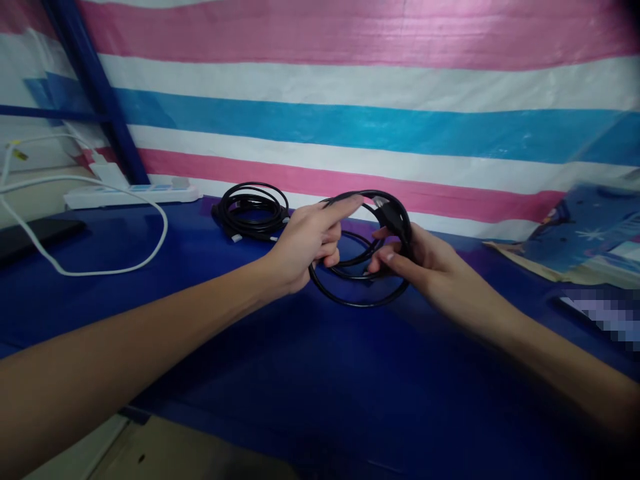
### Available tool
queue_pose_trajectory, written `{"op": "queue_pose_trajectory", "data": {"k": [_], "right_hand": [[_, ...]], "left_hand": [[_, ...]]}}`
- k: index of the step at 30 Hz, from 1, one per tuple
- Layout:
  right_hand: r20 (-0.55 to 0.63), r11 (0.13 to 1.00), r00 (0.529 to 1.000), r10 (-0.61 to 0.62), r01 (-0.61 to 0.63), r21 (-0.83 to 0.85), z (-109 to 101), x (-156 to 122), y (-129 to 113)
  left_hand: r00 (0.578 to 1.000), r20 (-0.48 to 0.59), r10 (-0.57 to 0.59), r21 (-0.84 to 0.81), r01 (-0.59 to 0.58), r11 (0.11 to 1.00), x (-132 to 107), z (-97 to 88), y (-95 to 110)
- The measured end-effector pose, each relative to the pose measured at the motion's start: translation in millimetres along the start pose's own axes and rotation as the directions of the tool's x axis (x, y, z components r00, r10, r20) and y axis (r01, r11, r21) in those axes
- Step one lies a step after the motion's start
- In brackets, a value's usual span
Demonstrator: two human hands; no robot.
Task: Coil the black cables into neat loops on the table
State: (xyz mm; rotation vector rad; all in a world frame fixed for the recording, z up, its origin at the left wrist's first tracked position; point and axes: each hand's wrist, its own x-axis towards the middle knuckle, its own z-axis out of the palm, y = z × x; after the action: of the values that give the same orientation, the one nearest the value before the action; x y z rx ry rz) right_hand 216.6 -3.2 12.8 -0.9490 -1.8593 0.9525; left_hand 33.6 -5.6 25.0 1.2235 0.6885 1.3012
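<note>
Holding black cable (406,230), left hand (313,237), right hand (427,260), well inside desk edge (200,421)

Bare left hand (311,241), bare right hand (429,261), slim uncovered forearms (200,312)

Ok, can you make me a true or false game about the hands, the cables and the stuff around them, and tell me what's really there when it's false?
1. The right hand holds a looped black cable. True.
2. The left hand has its index finger stretched out. True.
3. The other black coil hangs on the wall. False: it lies on the blue table.
4. The power strip is black. False: it is white.
5. A white cable loops left of both hands. True.
6. The backdrop is plain green. False: it has pink, white and blue stripes.
</note>
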Motion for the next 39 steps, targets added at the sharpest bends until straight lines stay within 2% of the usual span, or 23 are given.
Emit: {"op": "queue_pose_trajectory", "data": {"k": [4,7,10,13,16,20,22,24,25,27,28,30,33,35,39], "right_hand": [[-0.113,0.956,0.991,-0.077,0.042,-0.29,-2,-2,-3],[-0.204,0.938,0.972,-0.113,0.037,-0.345,-3,-4,-6],[-0.172,0.901,0.979,-0.111,0.026,-0.432,-4,-5,-9],[-0.104,0.77,0.982,-0.158,0.056,-0.636,-6,-2,-8],[-0.076,0.618,0.981,-0.178,0.051,-0.785,-10,-1,-5],[-0.092,0.352,0.978,-0.188,-0.02,-0.936,-14,-4,-7],[-0.058,0.303,0.968,-0.244,0.02,-0.953,-14,-8,-11],[-0.035,0.358,0.938,-0.344,0.096,-0.929,-12,-10,-16],[-0.06,0.395,0.913,-0.404,0.115,-0.911,-11,-11,-18],[-0.174,0.465,0.853,-0.492,0.088,-0.881,-9,-12,-21],[-0.234,0.503,0.835,-0.497,0.058,-0.862,-9,-11,-22],[-0.3,0.612,0.86,-0.412,0.018,-0.79,-9,-11,-21],[-0.241,0.791,0.944,-0.225,0.032,-0.612,-10,-9,-16],[-0.185,0.839,0.964,-0.191,0.063,-0.54,-9,-9,-12],[-0.088,0.868,0.969,-0.231,0.164,-0.469,-6,-6,-10]], "left_hand": [[1.0,0.017,0.018,0.066,-0.019,0.998,-2,2.4,-1],[0.999,-0.028,0.019,0.051,-0.018,0.999,-3,5.0,2],[1.0,-0.002,-0.01,0.035,0.01,0.999,-3,6.0,3],[1.0,0.005,-0.031,0.043,0.03,0.999,-3,5.4,0],[0.998,-0.033,-0.046,0.039,0.047,0.998,-1,4.4,-3],[0.995,-0.081,-0.055,-0.011,0.054,0.998,2,1.3,-2],[0.993,-0.076,-0.087,-0.029,0.085,0.996,3,-0.9,0],[0.991,-0.035,-0.132,-0.023,0.132,0.991,2,-2.7,2],[0.989,-0.006,-0.149,-0.017,0.149,0.989,2,-3.3,2],[0.983,0.06,-0.172,-0.012,0.173,0.985,1,-3.8,2],[0.978,0.093,-0.187,-0.012,0.189,0.982,1,-3.7,2],[0.962,0.162,-0.22,-0.009,0.225,0.974,0,-3.3,1],[0.945,0.226,-0.237,0.02,0.238,0.971,-1,-2.9,0],[0.941,0.247,-0.233,0.05,0.228,0.972,-2,-3.0,0],[0.918,0.297,-0.262,0.11,0.24,0.965,-7,-3.3,-1]]}}
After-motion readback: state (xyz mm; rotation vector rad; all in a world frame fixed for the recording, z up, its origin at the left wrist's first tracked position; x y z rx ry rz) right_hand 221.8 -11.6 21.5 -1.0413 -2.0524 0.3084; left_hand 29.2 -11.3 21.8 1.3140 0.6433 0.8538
